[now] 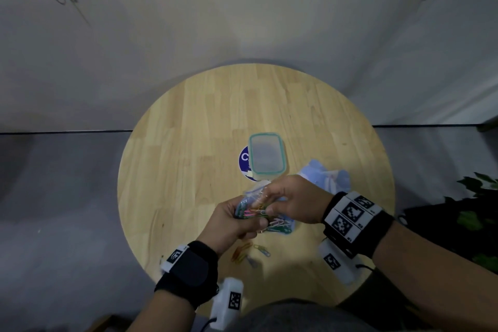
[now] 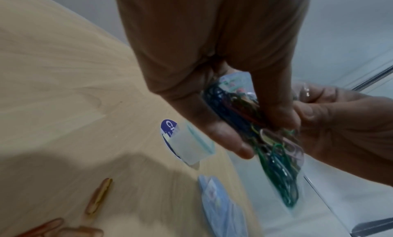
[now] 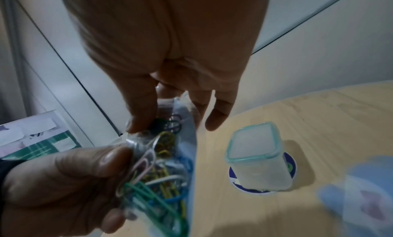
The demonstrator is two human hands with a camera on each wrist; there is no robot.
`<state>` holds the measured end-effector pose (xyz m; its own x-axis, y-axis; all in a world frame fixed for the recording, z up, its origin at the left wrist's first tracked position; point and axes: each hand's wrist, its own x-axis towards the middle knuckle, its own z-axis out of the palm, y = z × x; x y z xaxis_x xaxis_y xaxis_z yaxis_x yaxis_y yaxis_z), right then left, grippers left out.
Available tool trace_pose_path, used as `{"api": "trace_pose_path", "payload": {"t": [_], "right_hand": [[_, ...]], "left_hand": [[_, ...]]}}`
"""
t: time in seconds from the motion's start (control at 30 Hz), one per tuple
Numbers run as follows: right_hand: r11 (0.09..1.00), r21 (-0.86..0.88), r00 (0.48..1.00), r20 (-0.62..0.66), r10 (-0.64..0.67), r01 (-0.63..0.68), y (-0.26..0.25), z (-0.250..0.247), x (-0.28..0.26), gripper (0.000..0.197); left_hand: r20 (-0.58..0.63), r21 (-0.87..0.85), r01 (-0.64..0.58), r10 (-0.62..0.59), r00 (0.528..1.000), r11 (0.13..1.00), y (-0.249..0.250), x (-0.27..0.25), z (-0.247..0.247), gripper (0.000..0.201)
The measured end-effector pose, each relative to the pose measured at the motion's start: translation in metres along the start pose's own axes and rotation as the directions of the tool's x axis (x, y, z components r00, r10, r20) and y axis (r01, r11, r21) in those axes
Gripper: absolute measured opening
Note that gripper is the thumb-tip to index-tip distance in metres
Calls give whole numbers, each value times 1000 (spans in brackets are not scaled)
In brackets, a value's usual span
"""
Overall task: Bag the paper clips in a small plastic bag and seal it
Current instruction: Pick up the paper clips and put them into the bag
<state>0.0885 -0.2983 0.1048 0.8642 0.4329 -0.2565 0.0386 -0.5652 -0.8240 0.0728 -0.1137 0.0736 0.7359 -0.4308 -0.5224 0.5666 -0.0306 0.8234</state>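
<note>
A small clear plastic bag [image 1: 260,214] stuffed with coloured paper clips [image 3: 157,170] hangs above the near middle of the round wooden table [image 1: 204,121]. My left hand [image 1: 250,219] grips the bag's filled lower part, thumb pressed on its side. At the bag's upper end, my right hand [image 1: 272,202] pinches the plastic between thumb and fingers. In the left wrist view the bag [image 2: 274,150] slants down between both hands. A few loose paper clips [image 1: 244,250] lie on the table under my left wrist. Whether the bag's mouth is sealed is hidden by the fingers.
A clear lidless container with a teal rim [image 1: 265,156] stands on a round blue sticker [image 1: 243,156] just beyond the hands. A heap of spare pale blue bags [image 1: 326,175] lies to its right. A leafy plant [image 1: 477,207] stands off the table's right edge.
</note>
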Motion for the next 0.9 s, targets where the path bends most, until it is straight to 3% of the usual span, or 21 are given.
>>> {"api": "trace_pose_path", "payload": {"t": [0.27, 0.4, 0.53, 0.67, 0.73, 0.8, 0.83, 0.9], "right_hand": [[992, 6, 949, -293, -116, 124, -3, 5, -3, 29], [981, -58, 893, -406, -194, 187, -8, -2, -6, 16], [972, -161, 900, -374, -222, 172, -6, -2, -8, 8], [983, -106, 940, -294, -172, 147, 0, 6, -6, 15], [992, -53, 957, -261, -124, 114, 3, 11, -6, 18], [997, 28, 960, -273, -64, 74, 1, 17, -5, 17], [996, 64, 955, -295, -37, 58, 0, 20, -3, 15], [993, 114, 949, -316, 10, 28, -5, 25, 2, 12]], "left_hand": [[-44, -4, -30, 30, 999, 1000, 6, 2, -6, 20], [-48, -25, -18, 16, 999, 1000, 8, 1, -2, 24], [-21, -37, -24, 24, 1000, 999, 8, -1, 2, 27], [-33, 94, -85, 89, 996, 992, 9, 0, 1, 40], [-110, 395, -126, 184, 977, 910, 7, 2, 0, 72], [-218, 697, -68, 301, 928, 714, 5, 0, 4, 105], [-250, 773, -37, 358, 900, 634, 5, -1, 9, 115], [-281, 817, -35, 451, 847, 576, 0, -1, 18, 120]]}}
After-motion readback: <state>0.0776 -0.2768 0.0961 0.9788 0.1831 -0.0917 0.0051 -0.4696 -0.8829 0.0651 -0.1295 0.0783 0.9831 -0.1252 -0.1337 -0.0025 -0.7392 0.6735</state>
